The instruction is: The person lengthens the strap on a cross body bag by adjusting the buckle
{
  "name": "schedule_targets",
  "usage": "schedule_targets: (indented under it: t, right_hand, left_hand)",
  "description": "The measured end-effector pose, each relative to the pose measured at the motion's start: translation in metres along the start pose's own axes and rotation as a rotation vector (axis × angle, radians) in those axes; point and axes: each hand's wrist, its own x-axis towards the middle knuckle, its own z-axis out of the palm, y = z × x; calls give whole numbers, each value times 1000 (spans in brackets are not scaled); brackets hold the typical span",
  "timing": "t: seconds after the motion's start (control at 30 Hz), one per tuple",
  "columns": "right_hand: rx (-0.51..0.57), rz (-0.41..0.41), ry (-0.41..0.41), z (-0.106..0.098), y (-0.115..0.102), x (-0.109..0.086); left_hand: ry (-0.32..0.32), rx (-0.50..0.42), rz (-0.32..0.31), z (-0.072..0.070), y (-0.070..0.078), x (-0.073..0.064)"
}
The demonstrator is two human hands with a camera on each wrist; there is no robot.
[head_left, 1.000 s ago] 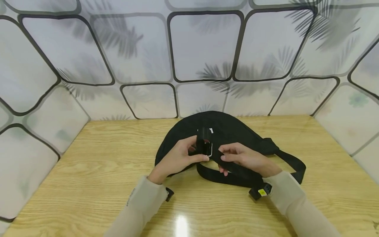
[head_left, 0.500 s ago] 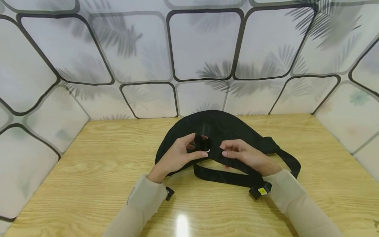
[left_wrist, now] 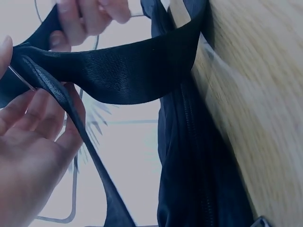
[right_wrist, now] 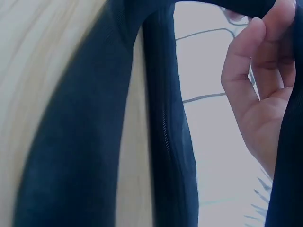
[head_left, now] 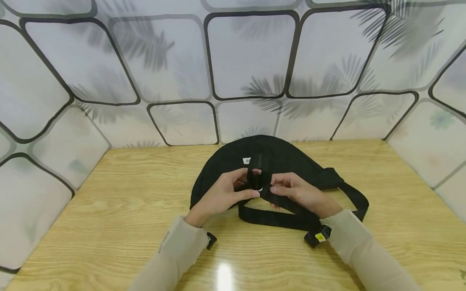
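Observation:
A black sling bag [head_left: 287, 155] with a small white label [head_left: 246, 160] lies on the wooden table. My left hand [head_left: 220, 198] pinches its black webbing strap [head_left: 274, 218] at a metal buckle [head_left: 260, 189] in front of the bag. Close beside it, my right hand [head_left: 300, 193] pinches another stretch of the strap between thumb and fingers. In the left wrist view a thin metal edge [left_wrist: 21, 78] shows at the left fingertips, and the strap [left_wrist: 132, 71] bends between the hands and the bag. Folded webbing hides most of the buckle.
A length of strap [head_left: 358, 202] loops out on the table [head_left: 138, 194] to the right, under the right forearm. Behind and at both sides stand patterned fabric walls [head_left: 251, 56]. Each wrist bears a small black camera [head_left: 318, 235].
The buckle and upright fold of strap dip and turn, then shift slightly right; the white label shows again, left of the fold. Both hands keep their grip, and the right-hand strap loop draws in slightly.

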Motion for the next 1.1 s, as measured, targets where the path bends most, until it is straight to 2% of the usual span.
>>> schedule_targets:
  t: [0.23, 0.5, 0.57, 0.77, 0.93, 1.1]
  right_hand:
    - [55, -25, 65, 9, -5, 2]
    - [68, -8, 152, 22, -9, 8]
    - [64, -13, 166, 23, -9, 8]
    - [59, 40, 203, 23, -10, 7]
    - [50, 57, 223, 22, -11, 8]
    - [-27, 45, 208, 23, -15, 9]
  left_hand:
    - [-16, 20, -6, 4, 1, 0]
    - [-41, 48, 10, 8, 4, -2]
    - [-42, 44, -5, 8, 5, -2]
    - [-51, 45, -51, 7, 5, -2]
    - [-34, 95, -84, 5, 1, -2]
    - [-29, 139, -94, 3, 0, -3]
